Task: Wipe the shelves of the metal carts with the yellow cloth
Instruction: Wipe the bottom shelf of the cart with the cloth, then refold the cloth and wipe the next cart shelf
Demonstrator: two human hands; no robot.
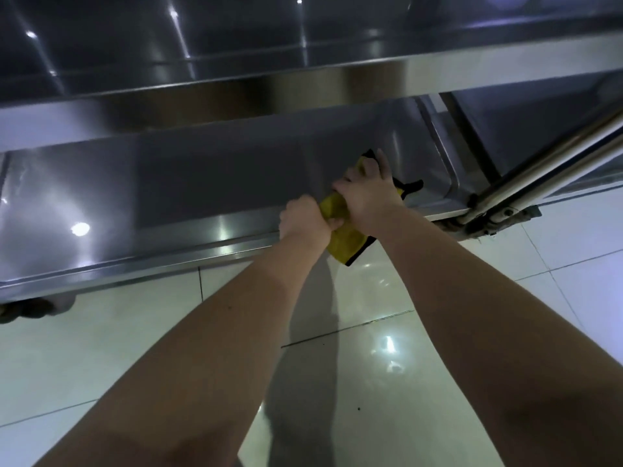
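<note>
Yellow cloth [344,242]: one piece, black-edged, bunched and draped across the front lip of the lower shelf, near that shelf's right-hand corner, just off the centre of the view toward 3 o'clock. Nearest the camera, a pale tiled floor [438,348] fills the lower half of the view. Two bare forearms rise over it, the left forearm [219,332] from 7 o'clock and the right forearm [472,315] from 5 o'clock, converging on the cloth. Two hands hold it. The left hand [303,221], at 9 o'clock of the cloth, is closed in a fist with the fingers clamped on the bunched middle. The right hand [369,197], at 1 o'clock of the cloth, grips the same bunch at its thumb side, while its fingers [382,163] reach forward, slightly apart, over the cloth's far end on the shelf surface. The cloth's near end hangs below the lip, over the floor. Two shelves show: the lower shelf [168,197], a shallow steel tray, spans the view from 9 o'clock to 3 o'clock, and the upper shelf [202,45] fills the band from 10 o'clock to 2 o'clock. Two metal tubes [546,165] run side by side at 2 o'clock, meeting the lower shelf's right corner. One dark, blurred object [30,310] sits under the lower shelf at 8 o'clock; what it is cannot be told.
</note>
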